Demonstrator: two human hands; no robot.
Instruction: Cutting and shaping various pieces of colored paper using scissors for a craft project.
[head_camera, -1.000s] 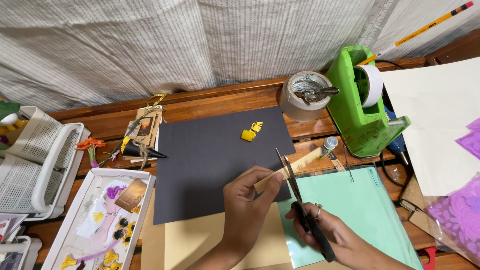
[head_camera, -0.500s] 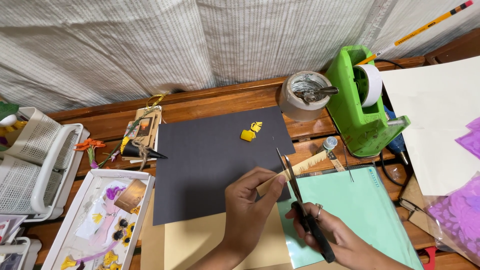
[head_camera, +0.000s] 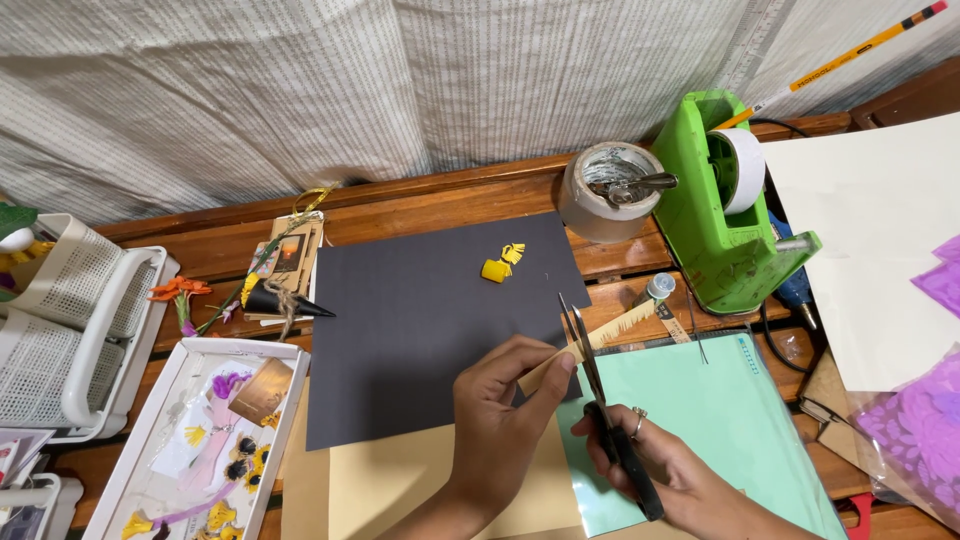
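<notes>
Two hands: paper strip, scissors

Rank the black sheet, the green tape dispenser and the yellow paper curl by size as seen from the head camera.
1. Black sheet
2. Green tape dispenser
3. Yellow paper curl

Open room across the middle of the black sheet, broken only by small yellow paper curls near its far edge. Blocked on the right by a green tape dispenser and a wide tape roll, standing just beside each other, with scissors in the right hand and a tan paper strip pinched by the left hand crowding the near edge over the mint-green sheet. Hemmed in on the left by a white tray of paper flowers, white baskets and a small black cone, and closed off at the back by a pale curtain behind a bare strip of wooden table.
</notes>
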